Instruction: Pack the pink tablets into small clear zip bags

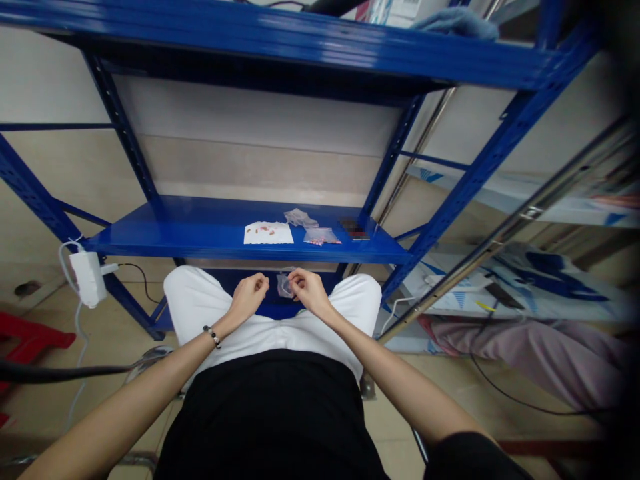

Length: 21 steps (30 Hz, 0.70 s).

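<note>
Two bare hands out front, left hand (249, 298) and right hand (306, 291), with one small clear plastic bag (285, 285) between them. Right fingers pinched together on the bag's upper edge; left fingers drawn together just beside it, and I cannot tell whether they hold anything. Bag hangs above my white-clad thighs (197, 293), below my black top (270, 420) in view. One beaded bracelet (213, 337) on left wrist. Straight ahead, well apart from both hands, one blue steel shelf (170, 233) carries four items: one white paper sheet (269, 233) with several small reddish pieces, too small to count; one clear bag of pink pieces (321, 236); one crumpled clear bag (301, 217); one dark rectangular object (355, 230), blurred. Second blue shelf (250, 47) above, a blue cloth (453, 21) on top of it. One white power strip (89, 279) hangs at the rack's left upright, white cable trailing. Red plastic stool (30, 337) on the floor at left, pinkish fabric (530, 353) at right.
</note>
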Tool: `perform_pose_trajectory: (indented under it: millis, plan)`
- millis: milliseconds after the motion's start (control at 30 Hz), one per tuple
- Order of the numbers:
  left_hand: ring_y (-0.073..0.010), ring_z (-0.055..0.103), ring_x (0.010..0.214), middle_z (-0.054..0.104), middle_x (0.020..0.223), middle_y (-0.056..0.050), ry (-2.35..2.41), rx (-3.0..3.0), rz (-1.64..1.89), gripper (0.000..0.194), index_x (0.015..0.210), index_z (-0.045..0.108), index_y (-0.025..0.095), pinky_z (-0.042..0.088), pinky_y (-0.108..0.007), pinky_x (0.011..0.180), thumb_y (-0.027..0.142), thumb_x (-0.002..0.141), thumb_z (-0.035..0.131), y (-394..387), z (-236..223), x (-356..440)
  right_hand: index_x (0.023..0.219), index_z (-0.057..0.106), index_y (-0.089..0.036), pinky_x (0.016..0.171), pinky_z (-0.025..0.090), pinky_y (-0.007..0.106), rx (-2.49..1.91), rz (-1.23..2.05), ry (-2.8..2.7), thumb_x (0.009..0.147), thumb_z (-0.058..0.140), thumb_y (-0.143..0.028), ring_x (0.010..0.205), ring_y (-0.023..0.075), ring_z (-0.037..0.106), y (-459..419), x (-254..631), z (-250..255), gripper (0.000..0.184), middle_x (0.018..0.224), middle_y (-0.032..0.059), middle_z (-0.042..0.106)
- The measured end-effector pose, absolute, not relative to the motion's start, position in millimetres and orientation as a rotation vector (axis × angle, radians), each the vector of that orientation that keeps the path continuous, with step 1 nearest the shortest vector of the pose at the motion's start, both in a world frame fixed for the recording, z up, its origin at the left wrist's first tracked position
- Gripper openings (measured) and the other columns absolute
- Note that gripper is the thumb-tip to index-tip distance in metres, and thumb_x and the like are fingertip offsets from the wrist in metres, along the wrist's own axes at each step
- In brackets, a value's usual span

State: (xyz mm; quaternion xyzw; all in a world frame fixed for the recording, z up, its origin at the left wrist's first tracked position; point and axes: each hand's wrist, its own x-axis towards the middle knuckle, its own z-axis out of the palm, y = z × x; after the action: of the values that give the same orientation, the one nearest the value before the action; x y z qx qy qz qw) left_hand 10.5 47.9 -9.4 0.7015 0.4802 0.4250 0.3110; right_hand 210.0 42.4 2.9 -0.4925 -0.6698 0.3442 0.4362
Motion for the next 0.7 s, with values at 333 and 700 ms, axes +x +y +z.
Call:
perform_pose_trajectory:
  millis: [333, 700]
  plan:
    - [-0.0223, 0.073, 0.081, 0.073, 0.095, -0.016, 0.870, 0.998, 0.922, 0.036, 0.103, 0.063, 0.010, 0.057, -0.029, 0.065, 0.044, 0.088, 0.063, 53, -11, 20, 0.108, 0.059, -0.018, 0.040, 0.055, 0.021, -1.066, 1.120, -1.421, 0.075, 0.062, -0.033, 0.051, 0.0112, 0.063, 51, 218, 15, 0.037, 0.073, -0.0029, 0.063]
    - [-0.0218, 0.073, 0.079, 0.074, 0.096, -0.019, 0.861, 1.152, 0.898, 0.039, 0.098, 0.065, 0.008, 0.051, -0.020, 0.050, 0.035, 0.073, 0.081, 51, -18, 16, 0.116, 0.050, -0.020, 0.038, 0.053, 0.021, -1.065, 1.135, -1.321, 0.074, 0.062, -0.032, 0.049, 0.0155, 0.067, 44, 216, 16, 0.046, 0.076, -0.0026, 0.066]
